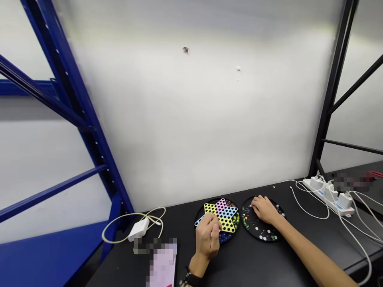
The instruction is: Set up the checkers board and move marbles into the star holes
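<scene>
A round Chinese checkers board lies on the black table, its star printed in yellow, blue and pink with dark holes. Coloured marbles sit around its rim. Over the board's front left part is my left hand, fingers curled in; anything inside them is hidden. To the right is a round black tray holding white, green and other coloured marbles. My right hand reaches into its upper part, fingers bent and close together, and what the fingertips pinch cannot be made out.
A white charger with a looped cable lies left of the board, near a pixelated phone-like thing. At right, a white power strip trails several cables. Blue shelving stands left, a black frame right, and a white wall behind.
</scene>
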